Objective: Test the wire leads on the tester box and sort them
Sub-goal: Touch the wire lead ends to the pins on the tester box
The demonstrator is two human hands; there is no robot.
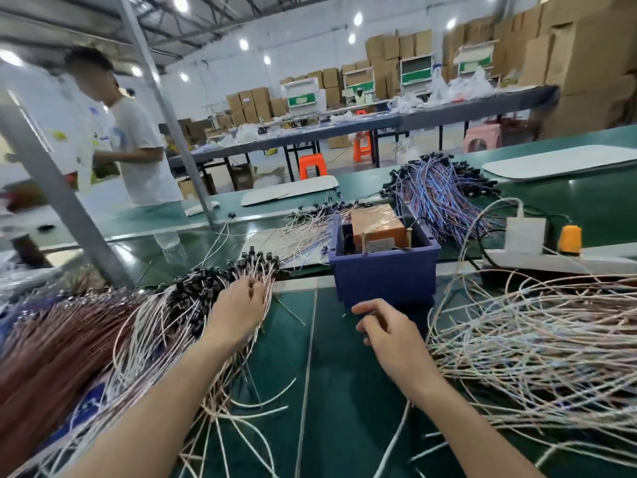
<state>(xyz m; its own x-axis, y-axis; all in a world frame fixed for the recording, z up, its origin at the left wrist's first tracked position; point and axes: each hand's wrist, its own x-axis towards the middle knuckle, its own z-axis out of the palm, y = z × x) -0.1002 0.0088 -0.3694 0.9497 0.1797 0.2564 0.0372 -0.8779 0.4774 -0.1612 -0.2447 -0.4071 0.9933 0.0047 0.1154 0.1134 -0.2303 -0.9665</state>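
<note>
The tester box (382, 281) is a dark blue open box on the green bench, with an orange block (379, 229) inside it. My left hand (238, 308) reaches into the left pile of pale wire leads with black ends (206, 281). Its fingertips are buried among the black ends, so its grip is hidden. My right hand (386, 332) hovers just in front of the box with fingers curled. Thumb and forefinger pinch a thin pale wire lead (396, 439) that trails back under the wrist.
A big loose heap of pale leads (534, 339) lies at the right. Brown wires (51, 339) lie at the far left and blue-purple leads (441, 194) behind the box. A white power strip with an orange plug (570, 239) sits at the right. A person (138, 150) stands beyond the bench.
</note>
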